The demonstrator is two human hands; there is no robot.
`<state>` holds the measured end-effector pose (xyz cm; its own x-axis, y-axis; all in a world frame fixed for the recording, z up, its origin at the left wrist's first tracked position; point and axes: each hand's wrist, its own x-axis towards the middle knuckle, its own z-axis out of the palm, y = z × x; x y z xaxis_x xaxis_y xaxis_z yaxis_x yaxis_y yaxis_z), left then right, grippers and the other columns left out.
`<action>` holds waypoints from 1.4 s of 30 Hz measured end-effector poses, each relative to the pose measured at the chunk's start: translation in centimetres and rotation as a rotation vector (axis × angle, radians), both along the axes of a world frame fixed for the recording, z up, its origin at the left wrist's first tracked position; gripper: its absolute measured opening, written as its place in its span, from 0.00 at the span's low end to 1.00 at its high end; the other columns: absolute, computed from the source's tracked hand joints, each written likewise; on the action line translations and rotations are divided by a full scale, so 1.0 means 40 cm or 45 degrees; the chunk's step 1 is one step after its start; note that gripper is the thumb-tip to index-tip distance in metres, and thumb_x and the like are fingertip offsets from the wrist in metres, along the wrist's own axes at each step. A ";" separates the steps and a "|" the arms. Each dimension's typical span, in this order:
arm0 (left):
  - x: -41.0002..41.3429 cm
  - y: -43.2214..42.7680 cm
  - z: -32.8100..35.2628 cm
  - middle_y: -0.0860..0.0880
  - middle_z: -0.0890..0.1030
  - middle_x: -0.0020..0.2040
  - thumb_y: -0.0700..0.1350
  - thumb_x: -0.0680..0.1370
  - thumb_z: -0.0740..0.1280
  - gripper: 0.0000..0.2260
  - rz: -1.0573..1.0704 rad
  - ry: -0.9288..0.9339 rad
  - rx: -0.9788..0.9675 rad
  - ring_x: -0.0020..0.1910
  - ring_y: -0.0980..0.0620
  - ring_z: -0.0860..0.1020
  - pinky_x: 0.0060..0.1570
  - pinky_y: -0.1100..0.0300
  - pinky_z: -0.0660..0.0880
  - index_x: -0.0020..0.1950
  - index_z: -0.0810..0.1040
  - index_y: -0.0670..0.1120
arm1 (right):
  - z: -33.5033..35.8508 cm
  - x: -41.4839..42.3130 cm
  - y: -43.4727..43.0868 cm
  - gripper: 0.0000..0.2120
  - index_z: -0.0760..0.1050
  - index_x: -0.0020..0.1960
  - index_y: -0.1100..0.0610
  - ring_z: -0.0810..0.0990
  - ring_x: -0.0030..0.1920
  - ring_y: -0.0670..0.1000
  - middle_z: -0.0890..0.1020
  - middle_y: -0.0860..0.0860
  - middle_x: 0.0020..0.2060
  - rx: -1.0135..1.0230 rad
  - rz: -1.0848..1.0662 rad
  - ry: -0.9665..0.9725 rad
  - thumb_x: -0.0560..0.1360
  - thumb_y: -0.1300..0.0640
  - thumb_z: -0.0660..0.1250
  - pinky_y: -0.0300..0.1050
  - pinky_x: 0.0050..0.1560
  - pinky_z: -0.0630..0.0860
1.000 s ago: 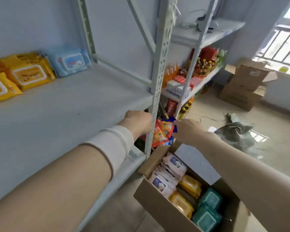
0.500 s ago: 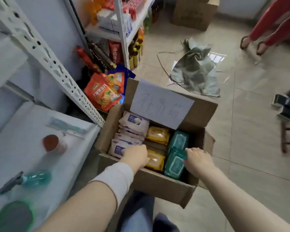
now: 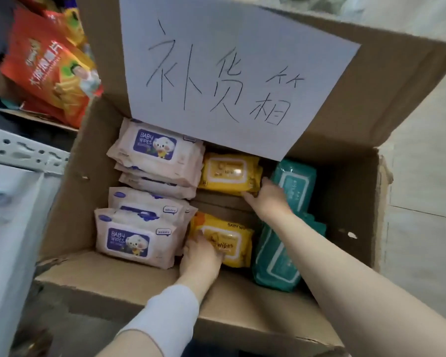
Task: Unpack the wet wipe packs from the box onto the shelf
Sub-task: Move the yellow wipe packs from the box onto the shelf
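Left hand (image 3: 201, 258): grasped near yellow pack (image 3: 225, 242) at its near-left corner, fingers curled over edge. Right hand (image 3: 268, 199): fingertips at near-right corner of far yellow pack (image 3: 229, 172); full grip not clear. Both packs lay inside box (image 3: 139, 287), centre column. Step, as judged: pick-up of yellow pr. Next needs firm hold, lift clear of flap, carry left to shelf (image 3: 11, 240). Box contents: pink-white packs (image 3: 152, 155), several, stacked, left column; yellow, 2; teal packs (image 3: 276, 261), right column, qty unclear. Paper label (image 3: 216, 73) w/ handwriting on far flap. Snack bags (image 3: 49, 68) outside box, far left.
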<state>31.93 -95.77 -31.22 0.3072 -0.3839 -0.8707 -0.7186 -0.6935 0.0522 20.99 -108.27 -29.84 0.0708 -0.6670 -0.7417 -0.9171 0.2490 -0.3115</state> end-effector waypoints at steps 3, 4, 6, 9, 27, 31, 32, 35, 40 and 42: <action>0.018 -0.007 -0.070 0.40 0.59 0.74 0.53 0.77 0.64 0.37 -0.004 -0.058 -0.019 0.73 0.43 0.61 0.70 0.53 0.60 0.76 0.47 0.41 | -0.100 0.034 -0.046 0.30 0.64 0.67 0.65 0.73 0.62 0.59 0.73 0.61 0.63 -0.066 -0.048 -0.009 0.76 0.44 0.63 0.47 0.58 0.70; 0.023 -0.010 -0.083 0.41 0.58 0.75 0.53 0.77 0.64 0.37 0.000 -0.055 -0.020 0.73 0.44 0.60 0.71 0.53 0.59 0.76 0.46 0.41 | -0.117 0.045 -0.053 0.32 0.64 0.67 0.66 0.72 0.62 0.59 0.72 0.62 0.63 -0.084 -0.070 0.006 0.75 0.43 0.64 0.47 0.58 0.70; 0.026 -0.016 -0.098 0.41 0.58 0.75 0.54 0.76 0.65 0.39 0.002 -0.067 -0.012 0.74 0.44 0.60 0.71 0.54 0.58 0.76 0.45 0.39 | -0.137 0.066 -0.060 0.36 0.61 0.68 0.68 0.70 0.64 0.59 0.70 0.62 0.64 -0.130 -0.080 0.081 0.74 0.42 0.64 0.48 0.60 0.69; 0.014 -0.026 -0.098 0.40 0.58 0.75 0.56 0.74 0.67 0.43 0.075 -0.106 -0.016 0.73 0.42 0.61 0.70 0.53 0.59 0.75 0.44 0.39 | -0.150 0.084 -0.065 0.39 0.58 0.70 0.70 0.68 0.65 0.59 0.69 0.63 0.66 -0.138 -0.108 0.140 0.74 0.42 0.65 0.48 0.62 0.68; 0.069 0.011 0.204 0.48 0.82 0.51 0.53 0.70 0.73 0.18 0.328 0.133 -0.444 0.50 0.49 0.79 0.50 0.57 0.75 0.55 0.79 0.45 | 0.052 0.001 0.007 0.31 0.74 0.61 0.60 0.79 0.57 0.58 0.80 0.55 0.58 0.104 -1.054 -0.398 0.64 0.48 0.77 0.55 0.60 0.75; 0.112 0.061 0.410 0.51 0.80 0.43 0.53 0.69 0.73 0.14 0.311 0.174 -0.522 0.43 0.53 0.76 0.44 0.62 0.70 0.50 0.79 0.47 | 0.195 -0.079 0.084 0.26 0.78 0.54 0.59 0.81 0.54 0.59 0.82 0.57 0.52 0.093 -1.210 -0.398 0.61 0.49 0.79 0.56 0.58 0.76; 0.124 0.084 0.461 0.51 0.79 0.42 0.53 0.69 0.74 0.13 0.326 0.188 -0.524 0.43 0.53 0.77 0.43 0.61 0.70 0.48 0.78 0.48 | 0.234 -0.097 0.104 0.24 0.79 0.50 0.58 0.82 0.52 0.59 0.83 0.57 0.50 0.102 -1.238 -0.402 0.60 0.49 0.80 0.56 0.57 0.77; 0.153 0.178 0.602 0.50 0.81 0.42 0.53 0.67 0.75 0.14 0.426 0.225 -0.548 0.45 0.50 0.80 0.43 0.59 0.75 0.47 0.80 0.47 | 0.361 -0.133 0.167 0.19 0.79 0.48 0.57 0.82 0.50 0.58 0.83 0.57 0.50 0.094 -1.193 -0.491 0.62 0.50 0.79 0.56 0.56 0.78; 0.165 0.378 0.850 0.52 0.82 0.41 0.50 0.67 0.75 0.10 0.644 0.344 -0.645 0.44 0.52 0.81 0.51 0.53 0.78 0.43 0.78 0.50 | 0.631 -0.141 0.271 0.19 0.77 0.56 0.61 0.83 0.50 0.56 0.83 0.57 0.51 0.134 -0.950 -0.747 0.69 0.51 0.73 0.52 0.53 0.79; 0.172 0.456 0.958 0.54 0.81 0.40 0.51 0.66 0.75 0.10 0.736 0.403 -0.730 0.41 0.55 0.80 0.46 0.57 0.78 0.42 0.76 0.52 | 0.753 -0.130 0.303 0.21 0.76 0.58 0.64 0.84 0.43 0.53 0.84 0.57 0.47 0.147 -0.849 -0.890 0.71 0.53 0.71 0.48 0.44 0.82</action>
